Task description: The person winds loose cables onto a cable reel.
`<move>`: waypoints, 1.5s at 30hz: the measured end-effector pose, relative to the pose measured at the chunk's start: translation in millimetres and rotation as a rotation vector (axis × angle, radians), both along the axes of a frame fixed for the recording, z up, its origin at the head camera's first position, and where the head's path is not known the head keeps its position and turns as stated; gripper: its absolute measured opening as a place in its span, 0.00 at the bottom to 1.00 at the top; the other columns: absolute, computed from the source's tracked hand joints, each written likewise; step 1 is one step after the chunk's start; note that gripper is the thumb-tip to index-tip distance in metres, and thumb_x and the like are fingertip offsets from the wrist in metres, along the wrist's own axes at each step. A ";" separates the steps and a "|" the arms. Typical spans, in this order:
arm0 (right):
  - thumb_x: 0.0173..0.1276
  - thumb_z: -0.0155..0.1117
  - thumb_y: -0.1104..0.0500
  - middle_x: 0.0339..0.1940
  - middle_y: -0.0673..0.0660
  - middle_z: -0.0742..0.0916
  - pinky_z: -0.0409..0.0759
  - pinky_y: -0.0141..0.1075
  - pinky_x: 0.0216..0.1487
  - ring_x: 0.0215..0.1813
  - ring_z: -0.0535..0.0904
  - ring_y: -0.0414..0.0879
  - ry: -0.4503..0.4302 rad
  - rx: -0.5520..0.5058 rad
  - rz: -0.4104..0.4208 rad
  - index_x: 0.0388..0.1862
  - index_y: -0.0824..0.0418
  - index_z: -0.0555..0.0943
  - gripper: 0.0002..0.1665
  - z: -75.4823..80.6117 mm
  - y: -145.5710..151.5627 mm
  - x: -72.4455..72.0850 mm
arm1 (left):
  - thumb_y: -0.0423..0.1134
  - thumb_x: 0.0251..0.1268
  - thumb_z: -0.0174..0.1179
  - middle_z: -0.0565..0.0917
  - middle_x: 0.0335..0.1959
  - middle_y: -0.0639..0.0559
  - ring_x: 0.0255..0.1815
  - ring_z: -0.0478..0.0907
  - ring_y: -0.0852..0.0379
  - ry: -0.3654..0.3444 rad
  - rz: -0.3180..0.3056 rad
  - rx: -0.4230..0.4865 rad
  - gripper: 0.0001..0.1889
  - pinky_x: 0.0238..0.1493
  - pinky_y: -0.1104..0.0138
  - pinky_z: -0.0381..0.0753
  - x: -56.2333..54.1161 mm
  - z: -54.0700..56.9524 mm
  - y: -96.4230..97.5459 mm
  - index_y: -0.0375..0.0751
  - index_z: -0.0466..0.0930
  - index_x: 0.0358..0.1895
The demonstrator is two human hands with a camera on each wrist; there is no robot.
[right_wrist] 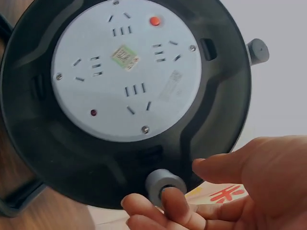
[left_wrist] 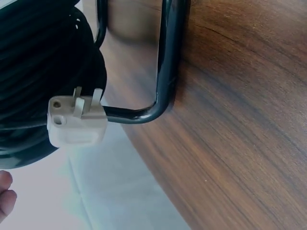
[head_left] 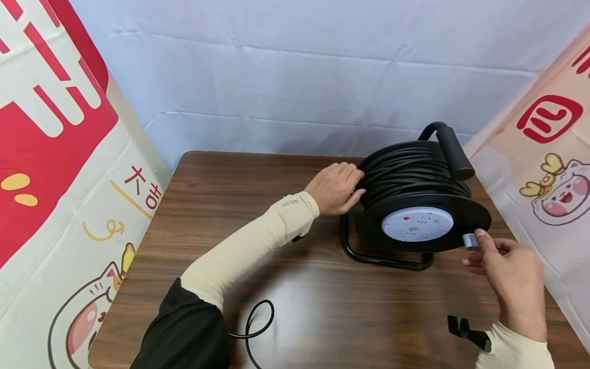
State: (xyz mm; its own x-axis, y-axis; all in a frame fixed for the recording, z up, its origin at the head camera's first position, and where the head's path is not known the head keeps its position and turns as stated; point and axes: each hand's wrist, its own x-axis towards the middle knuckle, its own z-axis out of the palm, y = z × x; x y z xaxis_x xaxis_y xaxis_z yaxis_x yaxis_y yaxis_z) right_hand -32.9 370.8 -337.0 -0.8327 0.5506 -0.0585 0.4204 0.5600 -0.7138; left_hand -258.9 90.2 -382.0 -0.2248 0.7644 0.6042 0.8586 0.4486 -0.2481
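A black cable reel (head_left: pixel 410 174) stands toward the right of the table, its cable wound between two round flanges. A pale socket panel (right_wrist: pixel 127 72) with a red button fills the middle of its front flange. My left hand (head_left: pixel 335 188) is at the reel's left side with its thumb extended; in the left wrist view only some fingertips (left_wrist: pixel 6 196) show. My right hand (head_left: pixel 513 269) holds the grey crank knob (right_wrist: pixel 156 182) near the flange's lower edge, fingers curled about it. A white three-pin plug (left_wrist: pixel 79 122) sits beside the wound cable and the frame.
The reel's black tube frame (head_left: pixel 387 260) rests on the brown wooden table (head_left: pixel 239 205). Its black carrying handle (head_left: pixel 454 154) juts up at the back. A loose black cord (head_left: pixel 260 328) curls near the table's front. Printed cloths hang at both sides.
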 end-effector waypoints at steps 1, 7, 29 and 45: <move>0.79 0.48 0.38 0.17 0.45 0.86 0.77 0.21 0.24 0.19 0.85 0.36 0.014 0.000 -0.015 0.57 0.80 0.75 0.42 2.0 -1.6 -0.4 | 0.50 0.79 0.48 0.81 0.42 0.48 0.42 0.79 0.52 -0.001 -0.003 0.000 0.17 0.44 0.63 0.77 0.2 0.1 0.0 0.40 0.79 0.50; 0.78 0.48 0.37 0.11 0.30 0.78 0.70 0.19 0.22 0.16 0.76 0.24 0.092 0.111 -0.156 0.54 0.74 0.82 0.39 22.5 -17.4 -7.6 | 0.49 0.79 0.48 0.81 0.44 0.48 0.44 0.80 0.52 -0.014 -0.015 -0.009 0.17 0.46 0.63 0.77 0.9 -0.8 -1.2 0.40 0.79 0.51; 0.78 0.48 0.45 0.54 0.81 0.78 0.67 0.66 0.56 0.56 0.71 0.76 0.216 0.493 0.172 0.61 0.78 0.74 0.35 102.6 -77.3 -103.2 | 0.60 0.77 0.48 0.78 0.46 0.46 0.48 0.76 0.48 0.035 -0.017 -0.059 0.26 0.51 0.59 0.75 -2.3 -0.8 -14.2 0.39 0.78 0.53; 0.76 0.37 0.47 0.49 0.83 0.77 0.70 0.67 0.39 0.49 0.74 0.78 0.035 0.517 0.217 0.53 0.77 0.72 0.33 118.5 -70.1 -115.4 | 0.64 0.71 0.53 0.77 0.58 0.46 0.63 0.72 0.49 -0.084 -0.169 0.000 0.31 0.71 0.58 0.64 13.9 18.0 -11.1 0.40 0.77 0.61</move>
